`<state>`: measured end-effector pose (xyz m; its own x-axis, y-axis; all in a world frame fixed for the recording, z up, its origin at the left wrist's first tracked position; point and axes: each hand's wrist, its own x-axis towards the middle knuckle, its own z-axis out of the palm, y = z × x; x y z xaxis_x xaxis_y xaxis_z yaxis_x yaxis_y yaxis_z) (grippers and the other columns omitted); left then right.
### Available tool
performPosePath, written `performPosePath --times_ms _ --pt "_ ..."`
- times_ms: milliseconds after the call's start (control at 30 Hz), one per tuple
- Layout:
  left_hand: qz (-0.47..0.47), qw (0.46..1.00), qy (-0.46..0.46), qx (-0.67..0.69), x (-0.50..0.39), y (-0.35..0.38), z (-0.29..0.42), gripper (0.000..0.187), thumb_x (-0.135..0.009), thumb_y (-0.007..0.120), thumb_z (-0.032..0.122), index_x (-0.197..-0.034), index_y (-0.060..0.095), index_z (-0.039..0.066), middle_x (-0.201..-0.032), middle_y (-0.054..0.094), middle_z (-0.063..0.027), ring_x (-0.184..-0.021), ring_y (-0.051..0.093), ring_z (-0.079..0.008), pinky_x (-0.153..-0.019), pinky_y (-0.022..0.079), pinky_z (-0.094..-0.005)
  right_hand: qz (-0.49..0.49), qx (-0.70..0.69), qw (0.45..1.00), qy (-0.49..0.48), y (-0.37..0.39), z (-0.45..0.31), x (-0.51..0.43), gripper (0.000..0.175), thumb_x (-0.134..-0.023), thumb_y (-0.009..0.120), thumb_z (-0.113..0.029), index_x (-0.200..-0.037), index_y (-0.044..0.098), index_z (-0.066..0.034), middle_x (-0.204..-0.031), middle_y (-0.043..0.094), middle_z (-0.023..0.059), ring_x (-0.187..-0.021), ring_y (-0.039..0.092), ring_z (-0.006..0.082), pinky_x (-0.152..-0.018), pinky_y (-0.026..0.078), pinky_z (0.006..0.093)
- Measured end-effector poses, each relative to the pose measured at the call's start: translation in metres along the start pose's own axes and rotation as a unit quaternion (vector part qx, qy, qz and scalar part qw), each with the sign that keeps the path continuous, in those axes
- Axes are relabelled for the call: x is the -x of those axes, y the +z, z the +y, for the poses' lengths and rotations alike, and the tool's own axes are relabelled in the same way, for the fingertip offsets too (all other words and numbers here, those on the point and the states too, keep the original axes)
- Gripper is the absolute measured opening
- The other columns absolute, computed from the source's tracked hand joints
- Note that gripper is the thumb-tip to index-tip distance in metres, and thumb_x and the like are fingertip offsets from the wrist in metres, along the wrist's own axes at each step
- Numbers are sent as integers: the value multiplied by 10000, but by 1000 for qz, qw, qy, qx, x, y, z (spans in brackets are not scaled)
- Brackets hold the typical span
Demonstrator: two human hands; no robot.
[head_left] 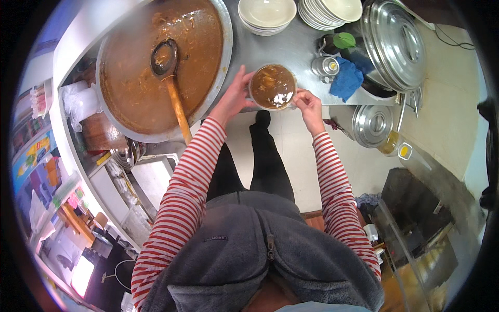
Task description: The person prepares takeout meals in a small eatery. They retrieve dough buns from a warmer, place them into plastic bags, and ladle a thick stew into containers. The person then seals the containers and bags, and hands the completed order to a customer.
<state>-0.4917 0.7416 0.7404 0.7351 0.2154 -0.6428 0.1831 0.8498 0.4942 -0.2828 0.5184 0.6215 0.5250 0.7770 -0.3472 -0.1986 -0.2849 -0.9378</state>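
Observation:
Between my two hands, at the front edge of the steel counter point(253, 50), is a round container point(273, 86) filled with brown soup. My left hand point(235, 95) holds its left side, the thumb pointing up along the rim. The fingers of my right hand point(308, 107) pinch the rim at its right side. To the left stands a very large metal pan point(227, 43) of thick brown soup point(128, 82). A dark ladle point(174, 64) with a wooden handle point(180, 109) lies in it, the handle reaching over the near rim.
Stacked white bowls point(267, 13) and more bowls point(331, 13) stand at the back. To the right are small metal-topped jars point(329, 66), a blue cloth point(347, 80) and large steel lids point(401, 46). A lower lidded pot point(373, 124) is beyond the counter edge.

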Motion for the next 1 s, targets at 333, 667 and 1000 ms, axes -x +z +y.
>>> performPosePath --times_ms 333,667,1000 --pt "196 963 -1 -184 -55 -16 -15 938 -972 519 697 -1597 323 25 -1663 271 -201 -1519 297 -356 -1165 360 -575 98 -12 995 22 -21 60 -34 214 -964 743 -155 -992 676 46 -969 707 108 -755 660 132 -679 566 257" --pt "220 881 195 -370 112 42 -76 387 -958 684 133 -1327 616 38 -1273 554 -114 -1194 592 -220 -865 557 -295 126 139 982 15 -111 24 -78 259 -1023 666 -240 -928 614 -5 -769 634 39 -600 580 108 -522 493 269" --pt "269 938 117 -183 214 13 -110 260 -986 630 47 -1241 633 -3 -1213 647 -95 -1141 639 -191 -935 578 -341 1 598 798 -66 -50 -135 68 228 -992 660 -232 -945 583 -23 -791 676 189 -683 677 375 -593 512 489"
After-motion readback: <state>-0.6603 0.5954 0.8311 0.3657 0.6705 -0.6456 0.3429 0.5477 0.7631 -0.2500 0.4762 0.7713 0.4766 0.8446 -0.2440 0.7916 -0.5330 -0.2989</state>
